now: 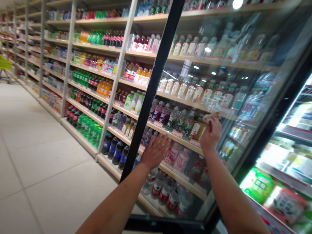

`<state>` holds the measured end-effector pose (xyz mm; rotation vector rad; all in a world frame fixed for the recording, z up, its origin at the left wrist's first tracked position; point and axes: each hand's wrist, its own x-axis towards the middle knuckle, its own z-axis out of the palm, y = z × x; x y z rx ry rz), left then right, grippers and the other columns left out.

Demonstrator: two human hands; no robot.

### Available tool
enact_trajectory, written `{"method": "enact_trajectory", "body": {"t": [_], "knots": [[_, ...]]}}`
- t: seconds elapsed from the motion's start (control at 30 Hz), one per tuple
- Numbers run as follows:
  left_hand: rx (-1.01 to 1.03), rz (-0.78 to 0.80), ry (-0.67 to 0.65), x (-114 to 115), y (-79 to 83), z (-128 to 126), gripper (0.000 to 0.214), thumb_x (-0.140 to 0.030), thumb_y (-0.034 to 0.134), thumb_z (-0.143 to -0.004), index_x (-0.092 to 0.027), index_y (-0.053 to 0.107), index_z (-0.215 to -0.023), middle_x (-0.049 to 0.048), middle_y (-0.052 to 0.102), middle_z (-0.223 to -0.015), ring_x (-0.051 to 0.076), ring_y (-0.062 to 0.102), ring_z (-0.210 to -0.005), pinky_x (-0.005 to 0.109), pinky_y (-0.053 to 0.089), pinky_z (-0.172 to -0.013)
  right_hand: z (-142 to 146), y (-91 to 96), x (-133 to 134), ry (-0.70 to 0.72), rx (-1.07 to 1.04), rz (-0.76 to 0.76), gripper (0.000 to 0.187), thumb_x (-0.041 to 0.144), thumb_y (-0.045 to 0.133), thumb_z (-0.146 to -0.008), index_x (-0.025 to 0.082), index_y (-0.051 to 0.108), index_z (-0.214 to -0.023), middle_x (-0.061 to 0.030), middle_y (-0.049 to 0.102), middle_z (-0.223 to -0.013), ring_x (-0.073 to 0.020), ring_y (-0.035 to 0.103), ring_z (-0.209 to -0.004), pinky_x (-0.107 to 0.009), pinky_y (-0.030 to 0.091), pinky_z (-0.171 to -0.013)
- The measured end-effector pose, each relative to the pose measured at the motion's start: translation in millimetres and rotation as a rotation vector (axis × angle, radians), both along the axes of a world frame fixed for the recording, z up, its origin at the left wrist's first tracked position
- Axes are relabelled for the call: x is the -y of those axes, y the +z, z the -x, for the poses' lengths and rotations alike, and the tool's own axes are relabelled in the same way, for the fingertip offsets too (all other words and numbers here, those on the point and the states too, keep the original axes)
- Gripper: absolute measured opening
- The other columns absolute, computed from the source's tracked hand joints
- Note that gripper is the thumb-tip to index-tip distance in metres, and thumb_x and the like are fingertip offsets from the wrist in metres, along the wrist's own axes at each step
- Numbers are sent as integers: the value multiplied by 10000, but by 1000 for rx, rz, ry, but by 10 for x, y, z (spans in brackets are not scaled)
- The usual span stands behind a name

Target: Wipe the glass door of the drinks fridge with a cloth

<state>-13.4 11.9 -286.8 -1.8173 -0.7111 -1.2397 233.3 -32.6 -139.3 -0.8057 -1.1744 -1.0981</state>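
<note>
A glass door [195,74] in a black frame [153,87] stands swung out in front of me, tilted in the view. My left hand [156,151] lies against the glass near the frame, its fingers stretched out and holding nothing. Higher and to the right, my right hand [211,133] has its fingers closed on a crumpled, light-coloured cloth [211,117]. The cloth is pressed to the glass. Part of it is hidden by the fingers.
Through the glass and to the left run long shelves [87,87] of bottled drinks. At the right, a lit cooler [287,136] holds packaged goods. Pale floor tiles [48,156] stretch along the aisle, and a green cart [5,63] stands far left.
</note>
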Motion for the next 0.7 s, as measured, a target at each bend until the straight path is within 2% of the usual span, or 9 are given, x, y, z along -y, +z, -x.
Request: {"method": "enact_trajectory", "body": {"t": [0.07, 0.13, 0.23, 0.3, 0.33, 0.4, 0.53, 0.63, 0.7], "knots": [[-10, 13, 4, 2, 6, 4, 607, -369, 551, -956, -181, 391, -1511, 103, 360, -1574, 287, 229, -1505, 491, 132, -1250, -343, -266, 101, -53, -166, 0, 329, 292, 437, -971, 119, 669, -1127, -191, 666, -1229, -259, 596, -1217, -506, 456, -1077], [-17, 29, 11, 4, 11, 7, 618, -363, 554, -951, -184, 381, -1516, 112, 367, -1569, 286, 253, -1498, 490, 140, -1247, -599, -633, 208, -98, -320, 33, 365, 338, 427, -954, 119, 659, -1131, -199, 660, -1223, -285, 587, -1222, -536, 449, -1072], [-19, 39, 21, 0, 13, 6, 630, -357, 564, -943, -192, 375, -1521, 112, 367, -1570, 287, 259, -1495, 487, 146, -1244, -791, -1188, 334, -132, -419, 139, 396, 392, 426, -922, 154, 640, -1156, -199, 642, -1236, -318, 571, -1230, -580, 431, -1075], [-15, 29, 25, -2, 14, 4, 626, -362, 568, -943, -194, 383, -1517, 112, 368, -1569, 288, 254, -1497, 486, 138, -1245, -823, -1386, 365, -133, -461, 148, 381, 386, 438, -899, 167, 644, -1134, -200, 641, -1224, -330, 567, -1227, -590, 421, -1082], [-14, 21, 27, -2, 15, 3, 620, -366, 568, -944, -192, 391, -1513, 113, 370, -1567, 289, 252, -1498, 487, 130, -1247, -821, -1402, 359, -130, -478, 135, 369, 368, 439, -890, 168, 646, -1120, -196, 644, -1214, -329, 570, -1220, -590, 420, -1082], [-10, 7, 30, 0, 20, 2, 603, -374, 563, -950, -189, 410, -1503, 112, 378, -1563, 291, 247, -1499, 489, 115, -1250, -792, -1263, 307, -124, -498, 94, 353, 318, 430, -875, 160, 643, -1109, -182, 648, -1198, -314, 578, -1205, -580, 425, -1075], [-1, -4, 24, 3, 25, 0, 576, -385, 550, -960, -180, 436, -1486, 105, 386, -1560, 290, 216, -1508, 487, 94, -1256, -535, -594, 109, -100, -462, 18, 379, 229, 391, -874, 135, 614, -1165, -180, 618, -1265, -269, 537, -1270, -521, 400, -1111], [3, -7, -2, -7, 16, -3, 588, -376, 562, -953, -171, 430, -1488, 108, 377, -1565, 290, 172, -1519, 489, 97, -1257, -27, -174, -20, -2, -252, 12, 360, 220, 391, -890, 135, 618, -1158, -182, 624, -1274, -267, 518, -1295, -534, 386, -1120], [2, 10, -11, -16, 11, -5, 600, -364, 566, -949, -173, 415, -1497, 110, 368, -1569, 289, 164, -1521, 493, 101, -1256, 441, -51, -80, 61, -88, 72, 341, 234, 405, -917, 162, 623, -1168, -166, 609, -1322, -274, 494, -1328, -561, 379, -1121]]}}
